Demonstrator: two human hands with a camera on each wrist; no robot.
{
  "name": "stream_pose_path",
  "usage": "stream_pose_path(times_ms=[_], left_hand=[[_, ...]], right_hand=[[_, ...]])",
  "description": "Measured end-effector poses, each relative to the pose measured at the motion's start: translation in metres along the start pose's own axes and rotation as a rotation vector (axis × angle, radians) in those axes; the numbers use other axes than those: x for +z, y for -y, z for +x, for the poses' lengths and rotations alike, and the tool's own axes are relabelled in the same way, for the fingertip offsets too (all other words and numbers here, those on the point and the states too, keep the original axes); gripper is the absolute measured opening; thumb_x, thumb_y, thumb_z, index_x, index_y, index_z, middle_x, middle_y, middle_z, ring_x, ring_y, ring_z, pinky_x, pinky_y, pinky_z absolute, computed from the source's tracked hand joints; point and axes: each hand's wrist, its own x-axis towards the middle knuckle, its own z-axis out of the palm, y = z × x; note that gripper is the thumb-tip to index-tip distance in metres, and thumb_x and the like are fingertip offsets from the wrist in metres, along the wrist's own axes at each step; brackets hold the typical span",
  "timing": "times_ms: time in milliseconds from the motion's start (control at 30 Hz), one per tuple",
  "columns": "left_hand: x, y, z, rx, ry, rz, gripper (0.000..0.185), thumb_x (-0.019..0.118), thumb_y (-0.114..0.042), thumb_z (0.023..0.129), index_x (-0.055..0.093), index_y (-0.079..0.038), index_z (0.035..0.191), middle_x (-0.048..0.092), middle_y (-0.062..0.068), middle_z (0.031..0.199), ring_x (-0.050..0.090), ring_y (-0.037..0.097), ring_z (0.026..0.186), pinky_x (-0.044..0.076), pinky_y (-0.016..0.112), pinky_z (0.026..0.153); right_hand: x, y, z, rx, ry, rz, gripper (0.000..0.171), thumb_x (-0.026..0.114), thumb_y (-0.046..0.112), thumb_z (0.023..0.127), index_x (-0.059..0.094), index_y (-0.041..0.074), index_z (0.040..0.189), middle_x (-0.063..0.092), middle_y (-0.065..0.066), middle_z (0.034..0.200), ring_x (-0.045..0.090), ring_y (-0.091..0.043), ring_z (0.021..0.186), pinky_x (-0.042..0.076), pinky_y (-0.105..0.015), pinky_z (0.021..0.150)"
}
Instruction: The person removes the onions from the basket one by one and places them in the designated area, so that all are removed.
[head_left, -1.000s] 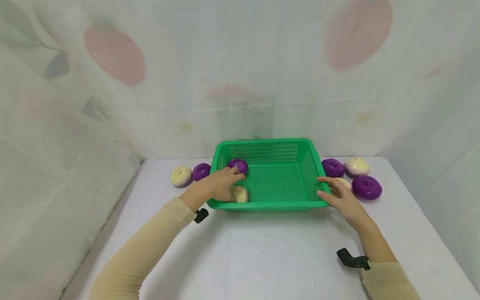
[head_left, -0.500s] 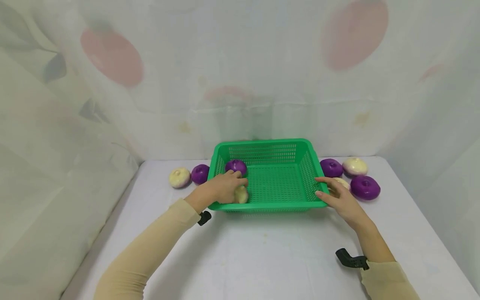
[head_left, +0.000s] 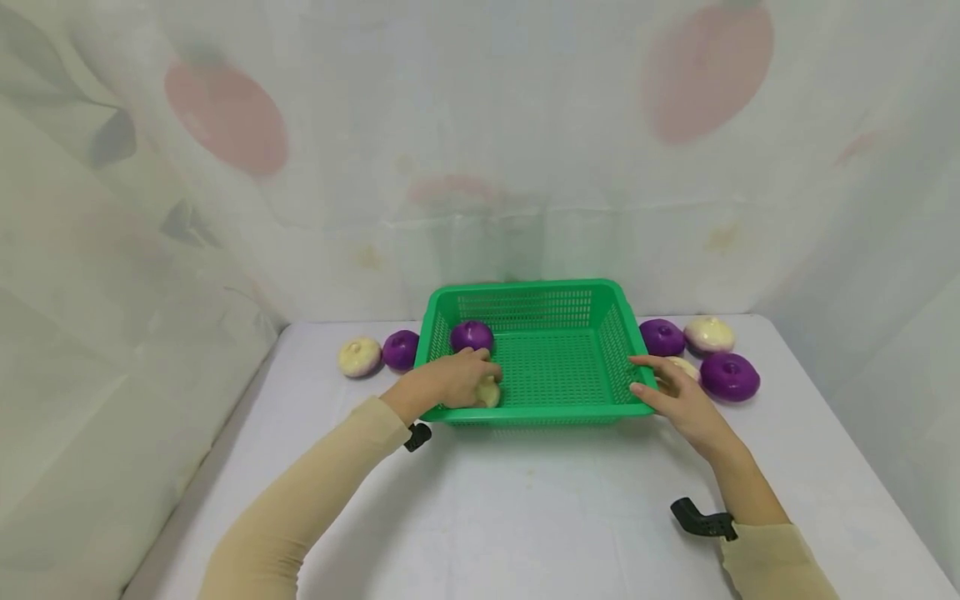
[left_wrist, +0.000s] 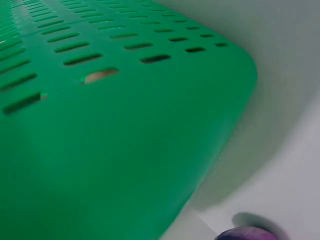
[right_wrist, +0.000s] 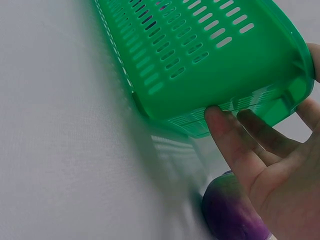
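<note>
My left hand reaches over the near left corner of a green slotted plastic basket and grips a cream-coloured onion in it, partly hidden by the fingers. Just behind it in the basket lies a purple onion. At the other end, my right hand holds the basket's right rim near the front corner. The right wrist view has that hand's fingers against the outside of the basket. Only the basket's slotted wall fills most of the left wrist view; the left hand is hidden there.
Left of the basket lie a cream onion and a purple onion. Several more sit to its right, among them a purple one and a cream one. A printed cloth hangs behind the white table.
The left hand has shifted slightly to the right and toward the person, and the cream onion has moved a little right with it. The right hand stays at the basket's rim.
</note>
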Motion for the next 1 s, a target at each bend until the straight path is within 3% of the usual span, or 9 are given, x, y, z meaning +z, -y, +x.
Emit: stream_pose_path(times_ms=[133,233,533,800,1000], left_hand=[[0.002,0.0,0.001,0.011,-0.027,0.046,0.049,0.08,-0.032,0.088,0.063,-0.022,0.134,0.053,0.008,0.125,0.049,0.027,0.108,0.054,0.046,0.084],[0.0,0.0,0.0,0.006,-0.045,0.074,0.05,0.08,-0.032,0.086,0.063,-0.022,0.132,0.052,0.008,0.124,0.048,0.027,0.11,0.055,0.045,0.081],[-0.025,0.003,-0.01,-0.013,-0.147,0.028,0.042,0.079,-0.029,0.08,0.065,-0.023,0.119,0.052,0.005,0.123,0.046,0.027,0.111,0.051,0.037,0.07],[-0.036,0.009,-0.021,0.014,-0.199,-0.009,0.043,0.077,-0.03,0.08,0.065,-0.024,0.121,0.051,0.004,0.12,0.044,0.025,0.104,0.048,0.032,0.066],[-0.05,0.014,-0.035,-0.021,-0.25,-0.037,0.047,0.073,-0.028,0.08,0.064,-0.023,0.126,0.051,0.005,0.119,0.043,0.024,0.102,0.047,0.035,0.068]], right_hand=[[0.001,-0.001,0.0,0.0,0.001,0.015,0.053,0.062,0.026,0.104,0.044,0.007,0.15,0.027,-0.018,0.16,0.02,-0.053,0.146,0.033,-0.066,0.108],[0.001,-0.001,0.0,0.0,0.004,0.026,0.054,0.063,0.025,0.103,0.043,0.006,0.15,0.025,-0.02,0.161,0.015,-0.054,0.147,0.023,-0.073,0.109],[-0.001,0.002,0.0,0.002,0.005,0.017,0.055,0.062,0.026,0.103,0.043,0.006,0.15,0.025,-0.019,0.16,0.015,-0.055,0.147,0.024,-0.073,0.108],[-0.001,0.005,-0.001,0.011,0.004,0.006,0.056,0.062,0.028,0.103,0.042,0.007,0.151,0.025,-0.018,0.161,0.017,-0.055,0.146,0.028,-0.071,0.107],[0.0,0.004,-0.001,0.01,0.004,0.004,0.056,0.062,0.029,0.103,0.042,0.007,0.151,0.026,-0.018,0.16,0.018,-0.055,0.146,0.028,-0.071,0.107]])
